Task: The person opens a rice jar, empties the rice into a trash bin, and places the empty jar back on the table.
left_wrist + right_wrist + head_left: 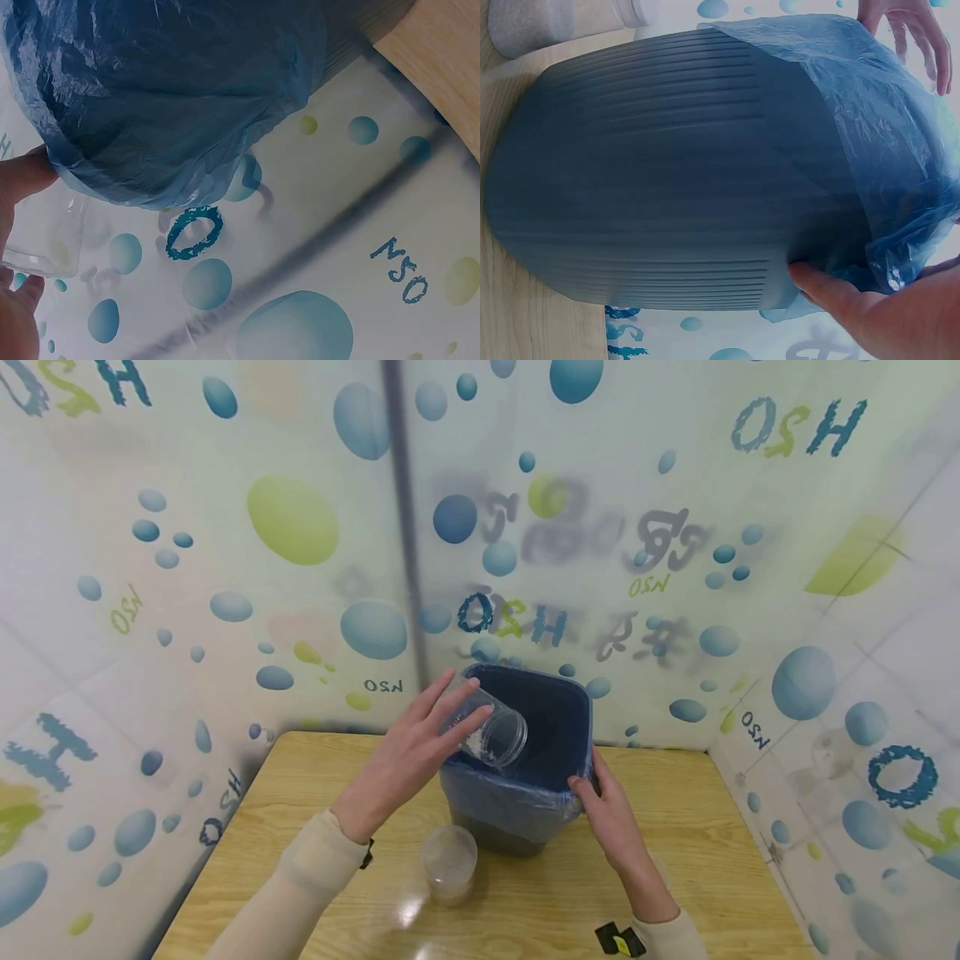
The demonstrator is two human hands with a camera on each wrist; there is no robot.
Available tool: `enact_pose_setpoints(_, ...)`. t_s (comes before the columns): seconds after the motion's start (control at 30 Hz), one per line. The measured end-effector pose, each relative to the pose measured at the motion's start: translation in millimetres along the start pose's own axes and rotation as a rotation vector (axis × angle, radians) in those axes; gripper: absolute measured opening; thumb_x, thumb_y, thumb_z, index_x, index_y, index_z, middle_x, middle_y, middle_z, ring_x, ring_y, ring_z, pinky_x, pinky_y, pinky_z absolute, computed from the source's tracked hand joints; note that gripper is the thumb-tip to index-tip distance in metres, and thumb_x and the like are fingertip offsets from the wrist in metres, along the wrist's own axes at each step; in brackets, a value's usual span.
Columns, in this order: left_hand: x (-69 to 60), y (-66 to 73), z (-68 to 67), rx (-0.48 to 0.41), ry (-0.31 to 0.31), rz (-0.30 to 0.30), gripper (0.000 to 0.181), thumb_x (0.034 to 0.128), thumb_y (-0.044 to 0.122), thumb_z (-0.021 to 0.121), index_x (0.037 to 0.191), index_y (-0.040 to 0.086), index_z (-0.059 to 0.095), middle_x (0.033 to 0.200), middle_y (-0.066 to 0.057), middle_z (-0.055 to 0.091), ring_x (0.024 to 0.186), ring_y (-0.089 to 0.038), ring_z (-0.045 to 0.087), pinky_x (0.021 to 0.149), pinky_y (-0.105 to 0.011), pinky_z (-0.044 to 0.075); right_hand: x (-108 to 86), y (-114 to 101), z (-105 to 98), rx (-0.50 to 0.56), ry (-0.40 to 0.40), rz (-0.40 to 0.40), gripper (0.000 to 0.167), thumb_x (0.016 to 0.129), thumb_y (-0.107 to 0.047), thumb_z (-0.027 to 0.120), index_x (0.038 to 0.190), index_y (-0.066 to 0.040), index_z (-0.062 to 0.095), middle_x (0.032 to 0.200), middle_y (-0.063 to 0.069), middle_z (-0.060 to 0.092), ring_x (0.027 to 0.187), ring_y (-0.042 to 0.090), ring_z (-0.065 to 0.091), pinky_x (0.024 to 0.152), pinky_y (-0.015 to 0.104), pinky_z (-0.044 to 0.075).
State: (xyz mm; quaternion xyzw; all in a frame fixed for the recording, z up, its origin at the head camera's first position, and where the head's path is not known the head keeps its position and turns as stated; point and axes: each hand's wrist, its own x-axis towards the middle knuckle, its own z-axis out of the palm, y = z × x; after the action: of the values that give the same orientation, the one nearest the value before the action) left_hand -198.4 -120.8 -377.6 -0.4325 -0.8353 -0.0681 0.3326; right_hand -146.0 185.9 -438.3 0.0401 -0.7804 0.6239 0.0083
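Note:
My left hand point(405, 747) holds a clear plastic jar point(507, 737), tilted with its mouth over the opening of a trash bin point(491, 828). Some whitish residue clings inside this jar. In the left wrist view, fingers and jar point(52, 240) show only at the left edge. A blue plastic bag point(510, 795) lines the bin and folds over its rim. At the bin's right front corner, my right hand point(611, 810) grips the rim through the bag; its thumb lies outside in the right wrist view. The dark ribbed bin wall point(652, 172) fills that view.
A second clear jar point(450, 864) with pale contents stands upright on the wooden table point(360, 893), just in front of the bin. Behind the table hangs a white curtain point(300, 610) printed with blue and green drops. A black strap piece point(621, 940) shows by the right wrist.

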Motion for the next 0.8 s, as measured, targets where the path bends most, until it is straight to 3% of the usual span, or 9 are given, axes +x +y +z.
enact_pose_setpoints(0.27,5.2,-3.1,-1.0,0.004,-0.017,0.051,0.088,0.0881,-0.014,0.071,0.161,0.019,0.036,0.171,-0.012,0.02,0.158,-0.036,0.012,0.121,-0.053,0.029,0.3,0.8,0.4,-0.003,0.003,0.006,0.068,0.108,-0.018,0.05,0.166,-0.008,0.016,0.17,0.014,0.02,0.155,0.035,0.023,0.123,0.053,0.022)
enact_pose_setpoints(0.4,7.5,-5.2,-1.5,0.014,-0.011,0.045,0.09,0.084,-0.006,0.081,0.16,0.017,0.039,0.169,-0.014,0.022,0.157,-0.037,0.015,0.123,-0.053,0.026,1.2,0.9,0.9,-0.003,0.002,-0.001,0.068,0.108,-0.018,0.05,0.166,-0.008,0.017,0.17,0.014,0.021,0.155,0.034,0.024,0.123,0.053,0.022)
enact_pose_setpoints(0.57,9.5,-7.2,-1.6,0.06,0.069,-0.011,0.091,0.0736,0.002,0.093,0.152,0.011,0.047,0.161,-0.022,0.034,0.152,-0.043,0.028,0.118,-0.056,0.034,2.1,1.2,1.5,-0.011,-0.001,-0.002,0.068,0.108,-0.019,0.05,0.166,-0.008,0.017,0.17,0.014,0.021,0.154,0.034,0.024,0.122,0.052,0.023)
enact_pose_setpoints(0.73,7.4,-2.6,1.9,0.043,-0.028,0.047,0.094,0.0766,0.004,0.091,0.156,0.012,0.042,0.164,-0.02,0.029,0.154,-0.041,0.024,0.119,-0.055,0.033,1.8,0.2,1.3,-0.008,0.011,0.014,0.068,0.107,-0.018,0.05,0.166,-0.007,0.017,0.17,0.015,0.021,0.154,0.035,0.024,0.122,0.052,0.023)
enact_pose_setpoints(0.8,7.4,-1.6,2.5,0.048,-0.045,0.041,0.094,0.076,0.006,0.092,0.156,0.012,0.043,0.164,-0.02,0.029,0.154,-0.04,0.023,0.119,-0.053,0.033,1.5,0.0,1.4,-0.008,0.009,0.019,0.068,0.107,-0.019,0.05,0.166,-0.007,0.017,0.17,0.015,0.021,0.154,0.035,0.024,0.122,0.053,0.023)
